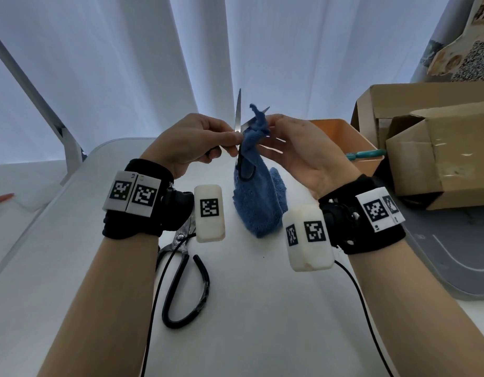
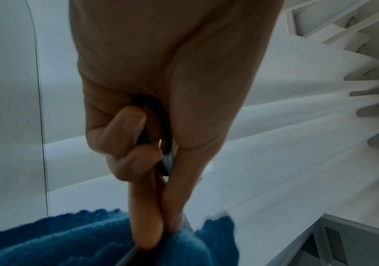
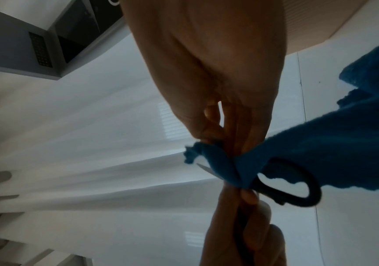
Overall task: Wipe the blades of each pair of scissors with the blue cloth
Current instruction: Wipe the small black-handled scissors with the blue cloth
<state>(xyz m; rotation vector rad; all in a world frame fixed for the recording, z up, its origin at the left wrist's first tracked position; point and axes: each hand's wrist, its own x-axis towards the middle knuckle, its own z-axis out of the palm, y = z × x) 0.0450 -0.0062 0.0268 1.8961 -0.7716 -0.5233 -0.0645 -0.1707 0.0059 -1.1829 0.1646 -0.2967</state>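
Observation:
My left hand (image 1: 205, 140) holds a small pair of black-handled scissors (image 1: 238, 115) up above the table with the blades spread. Its fingers (image 2: 147, 207) pinch near the pivot, and a black handle loop sits in the palm. One blade points straight up. My right hand (image 1: 284, 134) pinches the blue cloth (image 1: 258, 197) around the other blade, whose tip (image 1: 266, 109) pokes out past the cloth. The rest of the cloth hangs down to the table. In the right wrist view the cloth (image 3: 334, 154) drapes over the free handle loop (image 3: 298, 187).
A larger pair of black-handled scissors (image 1: 183, 270) lies on the white table (image 1: 262, 322) under my left wrist. An orange bin (image 1: 352, 142) and cardboard boxes (image 1: 436, 148) stand at the right. White curtains hang behind.

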